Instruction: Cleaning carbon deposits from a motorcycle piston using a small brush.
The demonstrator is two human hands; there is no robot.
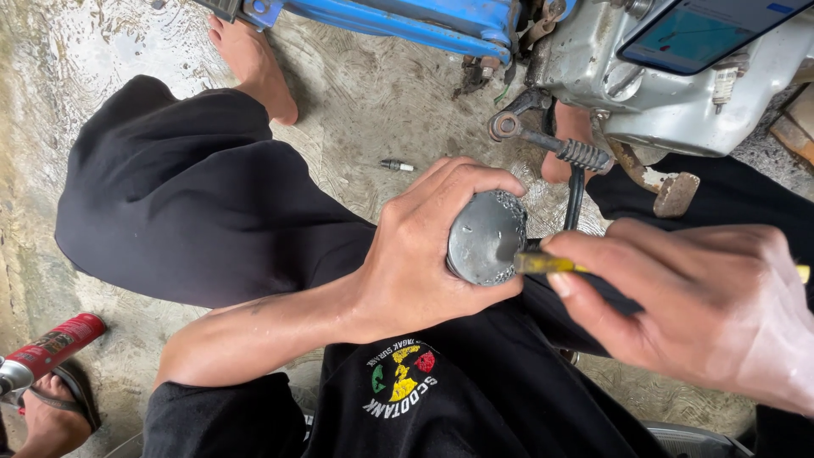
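Gripping yellow-handled tool (543, 263) w/ right hand (704, 305), nearest camera, shaft running L–R, tip touching crown of grey piston (485, 237). Clenching piston w/ left hand (424, 254), crown facing up, held above lap, just left of tool; right hand nearer lens. Hiding piston skirt under fingers; cutting off tool's far end at frame edge; tip type unclear. Lying on concrete floor (365, 102): spark plug (396, 165), below blue motorbike (593, 42).

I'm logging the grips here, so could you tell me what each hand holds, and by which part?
The left hand wraps the side of a round grey metal part. The right hand grips a yellow-tipped tool by its shaft.
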